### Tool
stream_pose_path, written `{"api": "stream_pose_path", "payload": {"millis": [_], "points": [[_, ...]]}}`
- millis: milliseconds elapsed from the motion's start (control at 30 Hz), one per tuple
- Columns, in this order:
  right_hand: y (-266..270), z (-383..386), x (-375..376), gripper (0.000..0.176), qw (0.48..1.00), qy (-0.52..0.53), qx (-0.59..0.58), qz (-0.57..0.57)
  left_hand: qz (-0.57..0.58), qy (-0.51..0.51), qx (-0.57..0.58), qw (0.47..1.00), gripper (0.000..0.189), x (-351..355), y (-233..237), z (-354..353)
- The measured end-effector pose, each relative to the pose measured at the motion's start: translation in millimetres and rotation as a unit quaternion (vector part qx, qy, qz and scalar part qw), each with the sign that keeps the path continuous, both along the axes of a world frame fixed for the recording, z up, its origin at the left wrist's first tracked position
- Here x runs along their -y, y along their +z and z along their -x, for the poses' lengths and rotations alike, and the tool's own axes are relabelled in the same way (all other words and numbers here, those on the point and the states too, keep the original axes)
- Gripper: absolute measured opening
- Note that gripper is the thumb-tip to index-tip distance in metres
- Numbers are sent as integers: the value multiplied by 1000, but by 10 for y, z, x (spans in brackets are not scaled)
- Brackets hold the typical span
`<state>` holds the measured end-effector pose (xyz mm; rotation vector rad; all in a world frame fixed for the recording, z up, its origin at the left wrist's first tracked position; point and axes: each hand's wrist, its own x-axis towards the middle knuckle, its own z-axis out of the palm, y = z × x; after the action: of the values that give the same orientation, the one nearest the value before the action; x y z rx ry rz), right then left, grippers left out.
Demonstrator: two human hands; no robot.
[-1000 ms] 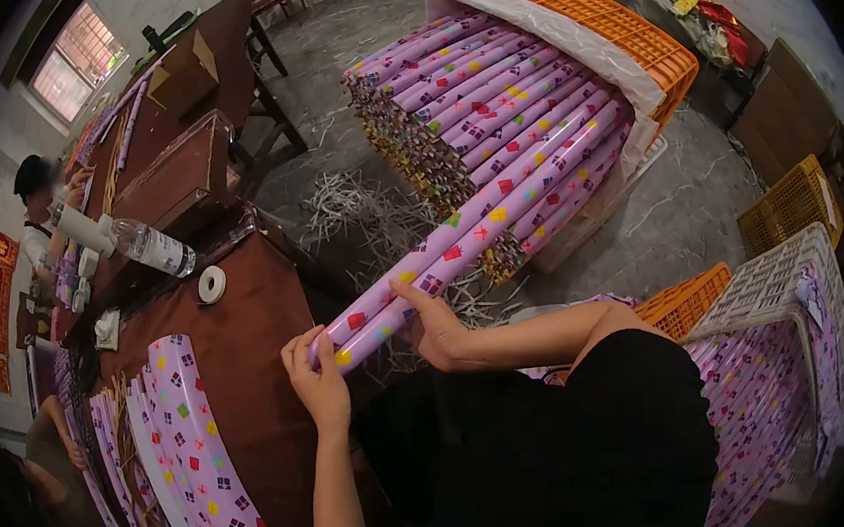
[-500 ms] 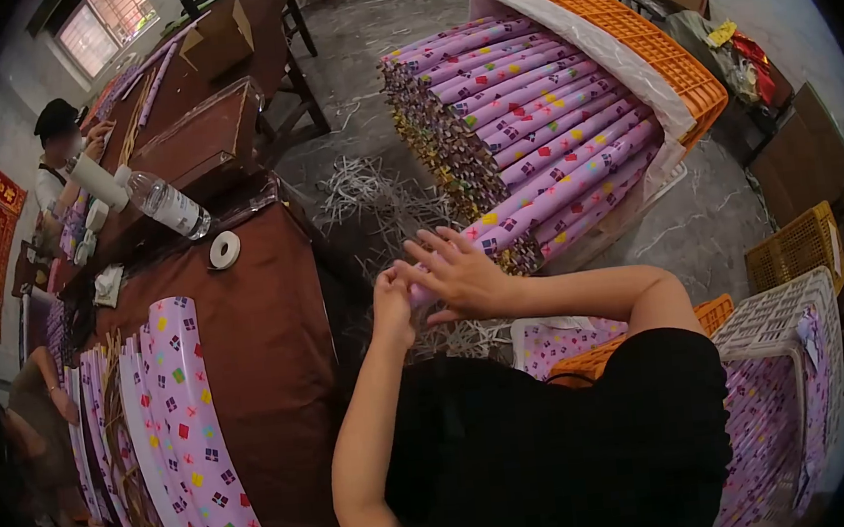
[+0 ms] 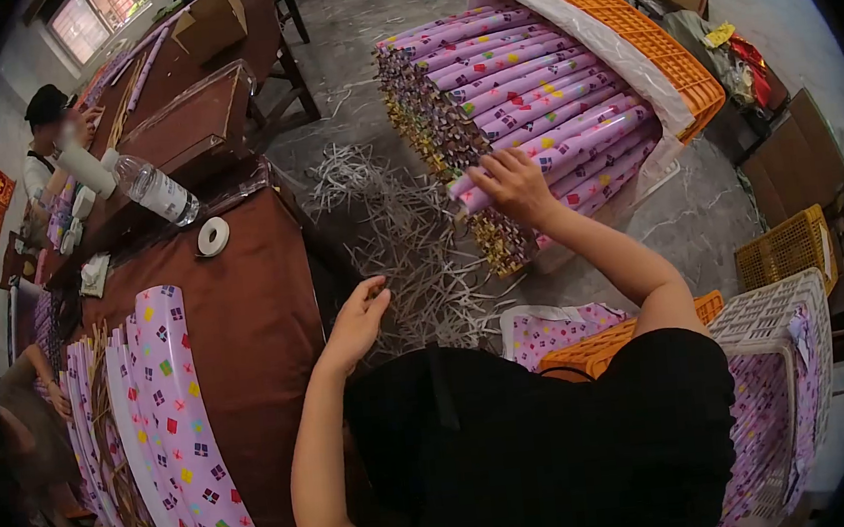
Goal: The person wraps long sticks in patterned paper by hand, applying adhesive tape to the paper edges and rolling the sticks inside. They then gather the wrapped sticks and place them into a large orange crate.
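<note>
My right hand (image 3: 516,187) is closed over a purple roll of wrapping paper (image 3: 587,139) near its front end. That roll lies on top of a stack of similar rolls (image 3: 517,85), printed with small colourful gift shapes. The stack lies on its side in an orange crate (image 3: 622,20) lined with white plastic. My left hand (image 3: 352,325) is held apart from the stack, by the table edge, with thumb and fingers pinched together. A small brownish bit shows at its fingertips, too small to name.
On the brown-covered table (image 3: 249,349) are a tape roll (image 3: 213,237), a water bottle (image 3: 157,189) and loose wrapping paper sheets (image 3: 177,385). Shredded paper (image 3: 390,236) litters the floor. A white basket (image 3: 778,313) stands at right. Two people are at the left.
My hands have parted. The right moved up and right, with the roll now lying further back on the stack; the left drew back toward the table, off the roll's end.
</note>
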<state>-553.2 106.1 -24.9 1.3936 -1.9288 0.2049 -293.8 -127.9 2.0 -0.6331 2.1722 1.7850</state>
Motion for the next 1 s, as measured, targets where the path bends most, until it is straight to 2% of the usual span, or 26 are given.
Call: {"api": "stream_pose_path", "payload": {"millis": [67,200,300,333,433,467,533,733,833,933,1000], "points": [[66,141,-143,41,1000,4,5,-4,6,-5,30,1000,56,44,-10,-162],[62,319,-369,68,994,7,40,-100,28,36,39,998,56,-7,-38,-341],[124,377,-390,73,993,46,61,-93,24,29,26,999,55,-76,3,-375],[201,382,-420,72,991,43,19,-127,21,18,15,1000,54,-83,4,-378],[155,538,-586,68,988,55,-11,-145,12,7,9,1000,53,-80,-13,-395],[151,575,-681,62,986,62,44,-149,9,10,10,1000,53,-78,-36,-415],[111,580,-738,61,989,35,20,-142,16,12,8,1000,52,-40,-83,-423],[128,510,-742,68,976,-1,75,-207,6,19,-28,999,50,-55,-112,-447],[122,459,-749,73,980,11,85,-181,20,-15,-28,999,49,-31,-168,-443],[43,318,-730,77,985,-29,87,-147,27,-17,-23,999,48,-49,-126,-441],[-26,195,-583,78,994,-8,65,-89,34,-10,-32,999,48,-60,-152,-440]]}}
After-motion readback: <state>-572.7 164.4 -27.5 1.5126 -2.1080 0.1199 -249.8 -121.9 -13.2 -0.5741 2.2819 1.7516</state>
